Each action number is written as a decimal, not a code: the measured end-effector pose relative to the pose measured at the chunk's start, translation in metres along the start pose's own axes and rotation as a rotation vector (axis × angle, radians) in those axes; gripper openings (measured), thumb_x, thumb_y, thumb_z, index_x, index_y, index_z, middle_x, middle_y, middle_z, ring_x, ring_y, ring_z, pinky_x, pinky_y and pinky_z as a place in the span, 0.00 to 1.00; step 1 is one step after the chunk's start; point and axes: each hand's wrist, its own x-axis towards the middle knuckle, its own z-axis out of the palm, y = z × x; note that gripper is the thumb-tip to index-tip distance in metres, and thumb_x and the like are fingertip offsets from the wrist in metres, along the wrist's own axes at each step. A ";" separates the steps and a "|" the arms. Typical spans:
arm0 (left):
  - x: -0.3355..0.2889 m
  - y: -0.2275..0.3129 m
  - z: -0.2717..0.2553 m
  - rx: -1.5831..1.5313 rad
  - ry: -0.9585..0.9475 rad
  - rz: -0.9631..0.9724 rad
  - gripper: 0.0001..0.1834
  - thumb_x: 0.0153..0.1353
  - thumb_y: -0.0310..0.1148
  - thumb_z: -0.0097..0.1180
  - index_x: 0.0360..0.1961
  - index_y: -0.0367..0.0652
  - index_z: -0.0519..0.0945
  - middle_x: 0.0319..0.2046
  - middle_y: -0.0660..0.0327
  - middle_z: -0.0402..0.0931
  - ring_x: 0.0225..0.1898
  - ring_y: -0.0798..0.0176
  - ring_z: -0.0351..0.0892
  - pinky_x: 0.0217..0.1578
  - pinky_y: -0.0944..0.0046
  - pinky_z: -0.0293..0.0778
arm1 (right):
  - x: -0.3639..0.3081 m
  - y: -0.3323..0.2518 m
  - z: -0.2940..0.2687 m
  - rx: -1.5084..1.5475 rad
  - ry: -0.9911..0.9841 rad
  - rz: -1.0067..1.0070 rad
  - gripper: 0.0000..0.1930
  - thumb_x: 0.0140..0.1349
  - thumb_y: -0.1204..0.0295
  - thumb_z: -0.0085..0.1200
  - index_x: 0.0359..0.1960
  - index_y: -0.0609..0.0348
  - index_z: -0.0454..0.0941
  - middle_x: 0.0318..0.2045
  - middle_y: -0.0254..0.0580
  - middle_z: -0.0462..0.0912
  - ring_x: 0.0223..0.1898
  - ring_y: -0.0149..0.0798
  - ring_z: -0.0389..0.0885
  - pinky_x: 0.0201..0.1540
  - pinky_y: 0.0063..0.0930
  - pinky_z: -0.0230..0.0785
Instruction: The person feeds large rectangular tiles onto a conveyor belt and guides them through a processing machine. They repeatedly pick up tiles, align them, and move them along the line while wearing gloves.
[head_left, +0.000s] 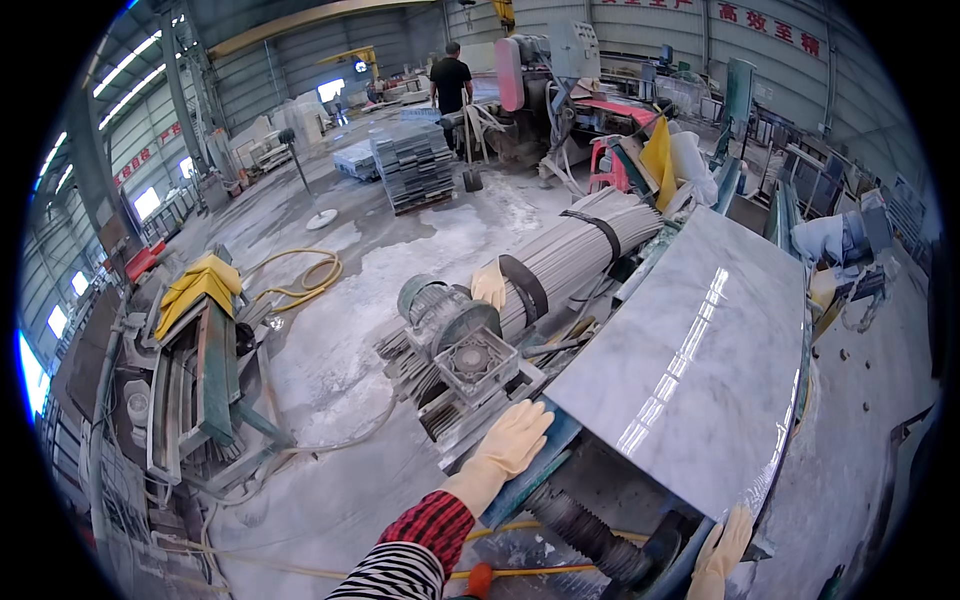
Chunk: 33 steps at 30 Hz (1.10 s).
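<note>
A polished white-grey marble slab (690, 340) lies on a blue-green metal machine frame (567, 425), right of the middle. My left hand (512, 442), in a cream rubber glove, rests with fingers stretched out on the frame beside the slab's near left corner. At the slab's near right corner is my right hand (722, 552), gloved alike, its fingers extended against the edge. Neither hand has its fingers wrapped round anything. Below the slab's near edge shows a dark ribbed bellows (590, 535). Part of my right hand is cut off by the lower edge.
Left of the slab stand a dusty motor (445, 315) and a strapped bundle of grey strips (570, 255) with a loose glove (489, 285) on it. A yellow hose (305, 280) lies coiled on the wet floor. Farther off, a person (451, 80) stands near stacked slabs (412, 165).
</note>
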 end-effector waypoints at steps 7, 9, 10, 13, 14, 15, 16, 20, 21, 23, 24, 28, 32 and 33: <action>0.040 -0.006 0.028 -0.009 -0.111 -0.004 0.25 0.71 0.36 0.57 0.67 0.43 0.73 0.67 0.46 0.71 0.70 0.39 0.68 0.72 0.45 0.62 | 0.027 -0.042 -0.047 0.082 0.086 -0.080 0.23 0.79 0.64 0.50 0.67 0.68 0.76 0.70 0.65 0.73 0.72 0.65 0.68 0.76 0.53 0.59; 0.039 -0.003 0.027 -0.023 -0.131 -0.007 0.24 0.69 0.35 0.58 0.64 0.42 0.74 0.66 0.48 0.72 0.69 0.40 0.68 0.72 0.46 0.62 | 0.026 -0.047 -0.054 0.118 0.017 -0.075 0.24 0.80 0.66 0.48 0.70 0.70 0.72 0.73 0.67 0.67 0.76 0.66 0.63 0.79 0.53 0.54; 0.043 -0.001 0.026 -0.029 -0.121 -0.002 0.23 0.69 0.35 0.58 0.63 0.42 0.74 0.66 0.49 0.72 0.69 0.41 0.68 0.71 0.47 0.62 | 0.027 -0.049 -0.059 0.112 0.000 -0.069 0.24 0.81 0.67 0.48 0.71 0.70 0.71 0.74 0.67 0.66 0.76 0.65 0.62 0.79 0.53 0.53; 0.043 -0.002 0.026 -0.020 -0.151 -0.023 0.22 0.70 0.35 0.57 0.63 0.42 0.74 0.66 0.49 0.71 0.69 0.41 0.68 0.72 0.47 0.61 | 0.025 -0.057 -0.073 0.096 -0.067 -0.049 0.26 0.81 0.66 0.48 0.74 0.69 0.66 0.76 0.67 0.62 0.77 0.63 0.60 0.80 0.52 0.51; 0.041 -0.001 0.023 -0.021 -0.175 -0.033 0.22 0.70 0.35 0.57 0.63 0.42 0.74 0.66 0.49 0.71 0.69 0.42 0.68 0.72 0.47 0.61 | 0.024 -0.057 -0.071 0.095 -0.070 -0.038 0.26 0.81 0.66 0.48 0.74 0.69 0.67 0.76 0.67 0.63 0.77 0.63 0.61 0.80 0.52 0.51; 0.041 -0.002 0.020 -0.011 -0.169 -0.028 0.24 0.70 0.36 0.57 0.65 0.42 0.73 0.66 0.49 0.71 0.70 0.43 0.67 0.73 0.48 0.60 | 0.021 -0.055 -0.068 0.095 -0.074 -0.028 0.26 0.81 0.66 0.48 0.74 0.69 0.67 0.76 0.67 0.63 0.77 0.63 0.61 0.80 0.52 0.51; 0.038 -0.002 0.020 -0.010 -0.151 -0.033 0.24 0.70 0.36 0.57 0.65 0.42 0.73 0.66 0.48 0.71 0.70 0.42 0.68 0.73 0.47 0.60 | 0.021 -0.054 -0.068 0.090 -0.087 -0.023 0.26 0.81 0.66 0.48 0.74 0.69 0.67 0.75 0.67 0.63 0.77 0.63 0.61 0.80 0.51 0.51; 0.040 0.003 0.018 -0.030 -0.130 -0.027 0.25 0.69 0.35 0.58 0.65 0.42 0.73 0.67 0.47 0.71 0.70 0.41 0.68 0.73 0.47 0.61 | 0.021 -0.059 -0.074 0.114 -0.054 -0.023 0.26 0.80 0.66 0.49 0.74 0.69 0.67 0.74 0.66 0.66 0.76 0.64 0.62 0.80 0.51 0.53; 0.044 0.005 0.019 -0.042 -0.138 -0.017 0.25 0.69 0.35 0.58 0.65 0.42 0.72 0.67 0.47 0.70 0.69 0.41 0.68 0.73 0.47 0.61 | 0.020 -0.055 -0.074 0.091 -0.044 -0.024 0.26 0.80 0.66 0.49 0.73 0.69 0.68 0.74 0.66 0.66 0.76 0.64 0.62 0.79 0.51 0.53; 0.043 0.003 0.021 -0.036 -0.158 0.010 0.25 0.68 0.35 0.58 0.65 0.42 0.72 0.67 0.47 0.70 0.69 0.41 0.68 0.72 0.47 0.62 | 0.016 -0.050 -0.064 0.069 -0.029 -0.032 0.25 0.80 0.66 0.49 0.73 0.69 0.69 0.73 0.66 0.67 0.75 0.64 0.63 0.79 0.51 0.54; 0.043 0.004 0.023 -0.034 -0.167 0.026 0.25 0.68 0.35 0.58 0.65 0.43 0.71 0.67 0.48 0.69 0.69 0.42 0.68 0.72 0.47 0.62 | 0.015 -0.045 -0.060 0.053 -0.015 -0.044 0.25 0.79 0.66 0.50 0.71 0.69 0.70 0.73 0.66 0.68 0.75 0.63 0.64 0.79 0.51 0.55; 0.035 0.000 0.020 -0.044 -0.199 0.003 0.26 0.68 0.34 0.58 0.65 0.43 0.71 0.67 0.49 0.69 0.69 0.43 0.68 0.72 0.48 0.62 | 0.019 -0.017 -0.032 0.071 -0.057 -0.069 0.23 0.77 0.65 0.53 0.66 0.69 0.76 0.70 0.66 0.71 0.73 0.62 0.67 0.78 0.50 0.59; 0.037 0.003 0.026 -0.033 -0.182 0.024 0.26 0.69 0.35 0.57 0.67 0.44 0.71 0.68 0.49 0.69 0.72 0.44 0.67 0.74 0.50 0.61 | 0.010 -0.005 -0.022 0.047 -0.067 0.028 0.21 0.74 0.67 0.57 0.61 0.70 0.80 0.67 0.66 0.75 0.69 0.63 0.71 0.75 0.49 0.63; 0.039 -0.001 0.028 -0.027 -0.177 0.021 0.26 0.70 0.35 0.57 0.67 0.44 0.71 0.68 0.48 0.70 0.71 0.44 0.67 0.75 0.49 0.61 | 0.011 -0.007 -0.021 0.114 0.004 0.010 0.20 0.74 0.68 0.57 0.61 0.70 0.79 0.66 0.66 0.75 0.68 0.63 0.72 0.74 0.49 0.65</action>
